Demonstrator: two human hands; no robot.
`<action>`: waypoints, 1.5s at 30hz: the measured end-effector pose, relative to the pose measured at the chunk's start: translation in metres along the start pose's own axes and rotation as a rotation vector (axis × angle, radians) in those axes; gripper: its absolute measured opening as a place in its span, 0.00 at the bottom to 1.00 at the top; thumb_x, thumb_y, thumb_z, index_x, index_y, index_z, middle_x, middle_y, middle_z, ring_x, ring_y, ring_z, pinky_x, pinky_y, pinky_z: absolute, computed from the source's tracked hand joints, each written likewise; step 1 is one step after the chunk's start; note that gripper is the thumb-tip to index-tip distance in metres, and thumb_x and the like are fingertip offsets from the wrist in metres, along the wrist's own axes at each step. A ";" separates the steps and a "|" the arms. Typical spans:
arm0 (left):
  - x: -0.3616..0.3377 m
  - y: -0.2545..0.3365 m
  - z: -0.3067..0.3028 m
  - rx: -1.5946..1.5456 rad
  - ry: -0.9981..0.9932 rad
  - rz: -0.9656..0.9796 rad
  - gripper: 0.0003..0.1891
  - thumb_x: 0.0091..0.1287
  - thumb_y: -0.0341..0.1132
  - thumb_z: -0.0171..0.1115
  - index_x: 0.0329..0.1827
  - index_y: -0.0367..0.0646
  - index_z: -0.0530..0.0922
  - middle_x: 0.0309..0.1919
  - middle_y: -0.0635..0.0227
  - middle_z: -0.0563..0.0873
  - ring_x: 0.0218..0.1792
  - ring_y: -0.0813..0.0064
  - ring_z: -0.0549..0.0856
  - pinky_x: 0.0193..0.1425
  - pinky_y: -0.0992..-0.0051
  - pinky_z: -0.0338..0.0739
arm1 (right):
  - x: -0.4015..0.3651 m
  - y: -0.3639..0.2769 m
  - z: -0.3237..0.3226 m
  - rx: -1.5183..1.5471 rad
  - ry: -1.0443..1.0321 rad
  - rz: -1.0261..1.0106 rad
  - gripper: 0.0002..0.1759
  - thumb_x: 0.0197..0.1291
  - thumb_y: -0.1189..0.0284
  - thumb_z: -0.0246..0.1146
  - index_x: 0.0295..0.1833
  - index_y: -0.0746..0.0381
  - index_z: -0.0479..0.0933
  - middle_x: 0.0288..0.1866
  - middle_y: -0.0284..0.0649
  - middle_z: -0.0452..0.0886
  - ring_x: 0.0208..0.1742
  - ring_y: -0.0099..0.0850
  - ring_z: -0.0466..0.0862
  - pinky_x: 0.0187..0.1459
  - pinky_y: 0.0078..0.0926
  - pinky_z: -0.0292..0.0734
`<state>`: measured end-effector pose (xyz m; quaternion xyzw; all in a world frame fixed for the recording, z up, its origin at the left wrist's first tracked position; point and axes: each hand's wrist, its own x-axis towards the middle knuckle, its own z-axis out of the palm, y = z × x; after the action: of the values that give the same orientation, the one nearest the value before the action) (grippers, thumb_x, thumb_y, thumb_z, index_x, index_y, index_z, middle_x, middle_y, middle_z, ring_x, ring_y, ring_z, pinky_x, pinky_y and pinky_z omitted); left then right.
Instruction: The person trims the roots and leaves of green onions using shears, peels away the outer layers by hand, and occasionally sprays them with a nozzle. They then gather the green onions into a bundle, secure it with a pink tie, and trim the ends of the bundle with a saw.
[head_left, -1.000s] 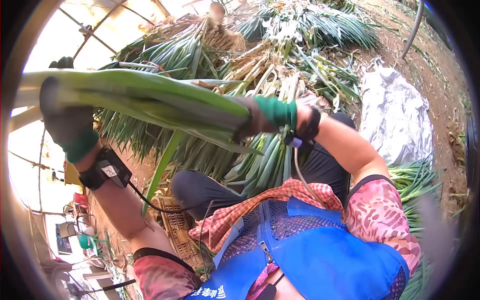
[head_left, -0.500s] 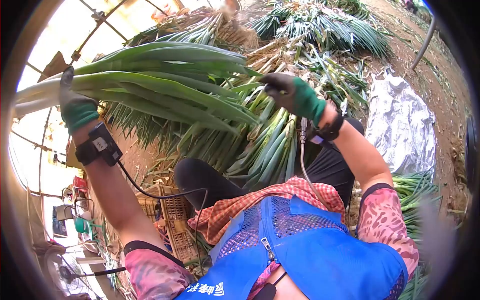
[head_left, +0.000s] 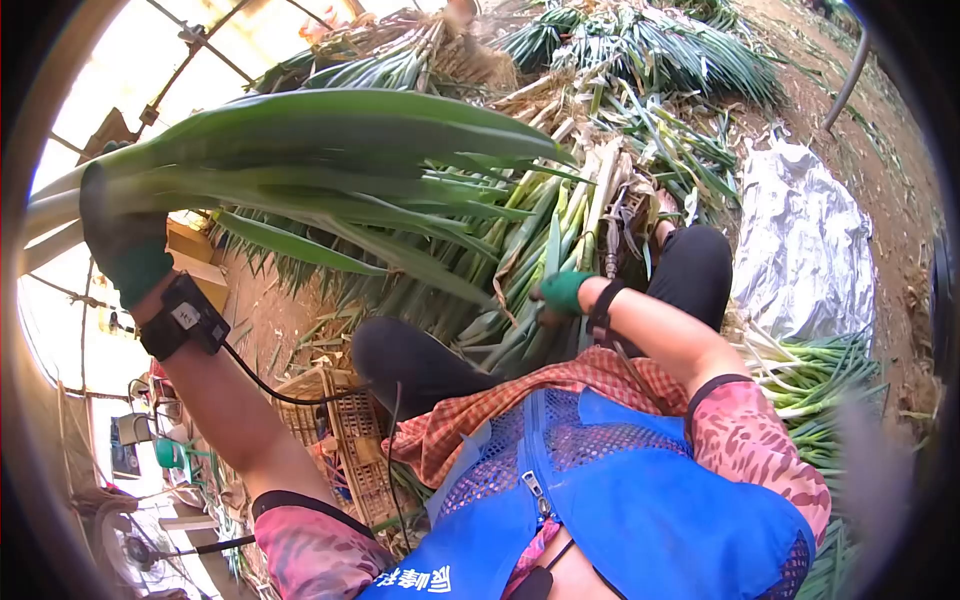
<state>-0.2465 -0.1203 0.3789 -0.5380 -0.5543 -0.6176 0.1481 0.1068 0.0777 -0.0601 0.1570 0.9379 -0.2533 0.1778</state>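
Observation:
My left hand (head_left: 125, 235), in a dark and green glove, is closed round the pale stems of a bunch of large green onions (head_left: 330, 150) at the upper left. The long leaves reach right across the view, slightly blurred. Lower down, near my lap, my right hand (head_left: 562, 295) wears a similar glove. It is over the leaves of the onion pile (head_left: 520, 250); its fingers are dark and blurred, and whether they grip a leaf cannot be made out.
More onions (head_left: 660, 50) lie in heaps at the back. A white sack (head_left: 805, 240) is spread on the ground at right, with pale-stemmed onions (head_left: 815, 375) below it. A wicker basket (head_left: 355, 440) stands by my left knee, and a fan (head_left: 140, 550) is at lower left.
My right hand has moved down and toward my lap, away from the leaf tips. My left hand has shifted slightly left and down with the bunch, whose leaves have swung and spread.

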 end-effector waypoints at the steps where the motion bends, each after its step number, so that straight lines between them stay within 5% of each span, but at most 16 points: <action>1: 0.000 -0.002 -0.004 -0.084 -0.023 -0.050 0.22 0.69 0.39 0.62 0.60 0.33 0.74 0.51 0.57 0.83 0.48 0.65 0.85 0.57 0.67 0.80 | -0.012 0.001 -0.015 0.016 0.043 0.032 0.29 0.56 0.52 0.63 0.60 0.58 0.78 0.55 0.51 0.82 0.60 0.48 0.80 0.60 0.45 0.75; 3: -0.002 0.010 0.003 -0.505 0.042 -0.320 0.22 0.69 0.38 0.63 0.61 0.33 0.73 0.52 0.58 0.83 0.48 0.66 0.84 0.59 0.67 0.78 | -0.045 -0.012 -0.065 -0.057 0.057 0.054 0.27 0.57 0.54 0.64 0.57 0.58 0.79 0.54 0.51 0.83 0.56 0.48 0.82 0.58 0.43 0.76; 6: -0.006 0.008 0.018 -0.374 -0.011 -0.322 0.21 0.69 0.39 0.62 0.59 0.33 0.75 0.49 0.61 0.84 0.48 0.68 0.84 0.61 0.69 0.77 | -0.078 -0.016 -0.128 -0.025 0.536 -0.315 0.28 0.62 0.64 0.65 0.66 0.60 0.70 0.55 0.53 0.81 0.54 0.50 0.82 0.55 0.43 0.77; 9: -0.020 0.023 0.069 -0.119 -0.129 -0.392 0.20 0.69 0.39 0.60 0.58 0.34 0.78 0.50 0.61 0.85 0.54 0.68 0.82 0.65 0.68 0.74 | -0.127 -0.052 -0.210 -0.616 1.252 -0.409 0.36 0.59 0.61 0.68 0.71 0.58 0.67 0.58 0.47 0.79 0.58 0.46 0.79 0.59 0.41 0.75; 15: -0.083 0.009 0.198 -0.323 -0.893 -0.366 0.17 0.64 0.38 0.67 0.53 0.40 0.84 0.46 0.66 0.88 0.45 0.76 0.85 0.56 0.73 0.77 | -0.145 -0.114 -0.343 -1.351 2.008 -0.874 0.23 0.57 0.62 0.63 0.58 0.55 0.73 0.57 0.40 0.79 0.58 0.39 0.79 0.56 0.41 0.72; 18: -0.132 0.014 0.274 -0.477 -1.062 -0.438 0.18 0.57 0.33 0.73 0.51 0.42 0.83 0.42 0.70 0.87 0.44 0.78 0.84 0.52 0.73 0.78 | -0.162 -0.068 -0.295 -2.062 1.249 -0.058 0.35 0.59 0.60 0.63 0.72 0.55 0.66 0.70 0.40 0.71 0.74 0.40 0.67 0.74 0.44 0.60; 20: -0.162 0.028 0.307 -0.590 -1.214 -0.512 0.20 0.54 0.30 0.75 0.51 0.42 0.82 0.42 0.71 0.86 0.45 0.78 0.83 0.51 0.73 0.79 | -0.169 -0.042 -0.271 -2.238 0.885 0.119 0.31 0.61 0.61 0.59 0.70 0.54 0.68 0.70 0.41 0.72 0.74 0.39 0.67 0.75 0.47 0.57; 23: -0.201 0.031 0.342 -0.634 -1.302 -0.394 0.23 0.51 0.32 0.75 0.52 0.43 0.81 0.42 0.75 0.85 0.43 0.78 0.82 0.49 0.75 0.77 | -0.188 -0.032 -0.230 -1.508 0.900 -0.136 0.28 0.54 0.66 0.64 0.63 0.57 0.71 0.59 0.39 0.79 0.63 0.37 0.78 0.76 0.44 0.59; 24: -0.209 0.035 0.347 -0.644 -1.326 -0.521 0.27 0.48 0.34 0.76 0.54 0.43 0.80 0.43 0.74 0.85 0.44 0.77 0.82 0.49 0.74 0.77 | -0.192 -0.027 -0.226 -1.534 0.881 -0.169 0.21 0.53 0.66 0.64 0.54 0.57 0.74 0.46 0.35 0.82 0.52 0.34 0.83 0.66 0.40 0.72; 28: -0.212 0.059 0.354 -0.549 -1.490 -0.548 0.26 0.48 0.36 0.77 0.52 0.42 0.82 0.43 0.71 0.86 0.44 0.77 0.83 0.51 0.73 0.78 | -0.211 -0.007 -0.208 -1.436 0.817 -0.205 0.12 0.51 0.65 0.64 0.39 0.57 0.76 0.32 0.30 0.80 0.34 0.28 0.82 0.36 0.27 0.75; 34: -0.202 0.070 0.364 -0.766 -1.357 -0.569 0.28 0.58 0.33 0.74 0.62 0.37 0.76 0.52 0.65 0.84 0.52 0.73 0.82 0.59 0.72 0.76 | -0.254 0.035 -0.220 -1.349 0.994 -0.107 0.10 0.48 0.66 0.66 0.38 0.50 0.78 0.28 0.28 0.78 0.32 0.28 0.81 0.38 0.27 0.76; 36: -0.199 0.064 0.359 -0.762 -1.210 -0.508 0.27 0.62 0.30 0.70 0.64 0.36 0.74 0.54 0.63 0.83 0.55 0.73 0.81 0.62 0.71 0.74 | -0.297 0.043 -0.234 -1.068 0.732 0.350 0.18 0.52 0.61 0.67 0.49 0.52 0.79 0.35 0.39 0.85 0.38 0.38 0.86 0.37 0.41 0.78; 37: -0.192 0.060 0.354 -0.700 -1.166 -0.497 0.26 0.64 0.30 0.68 0.65 0.36 0.74 0.56 0.63 0.83 0.56 0.72 0.81 0.63 0.71 0.74 | -0.329 0.079 -0.229 -1.121 1.026 0.025 0.16 0.50 0.59 0.68 0.42 0.54 0.80 0.35 0.43 0.84 0.38 0.45 0.86 0.39 0.46 0.80; 38: -0.188 0.053 0.352 -0.689 -1.137 -0.500 0.26 0.64 0.31 0.68 0.66 0.35 0.73 0.57 0.62 0.83 0.56 0.73 0.81 0.63 0.72 0.74 | -0.371 0.018 -0.224 -1.246 0.510 0.742 0.16 0.56 0.61 0.61 0.48 0.57 0.76 0.45 0.40 0.80 0.45 0.38 0.82 0.44 0.39 0.76; 39: -0.184 0.045 0.353 -0.682 -1.106 -0.498 0.26 0.65 0.32 0.67 0.66 0.35 0.73 0.58 0.62 0.83 0.56 0.73 0.81 0.63 0.73 0.74 | -0.400 0.036 -0.213 -1.472 0.928 0.365 0.15 0.54 0.61 0.62 0.44 0.57 0.76 0.33 0.38 0.79 0.33 0.38 0.80 0.37 0.39 0.74; 45: -0.184 -0.036 0.356 -0.816 -0.937 -0.661 0.21 0.75 0.36 0.54 0.67 0.35 0.72 0.61 0.59 0.80 0.62 0.69 0.80 0.68 0.71 0.73 | -0.546 0.041 -0.094 -1.087 1.002 1.376 0.15 0.61 0.58 0.63 0.44 0.59 0.75 0.26 0.42 0.80 0.28 0.41 0.83 0.31 0.39 0.77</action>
<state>-0.0271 0.1165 0.1390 -0.5633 -0.4183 -0.4920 -0.5154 0.5830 0.0498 0.2238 0.6500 0.5984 0.4611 -0.0817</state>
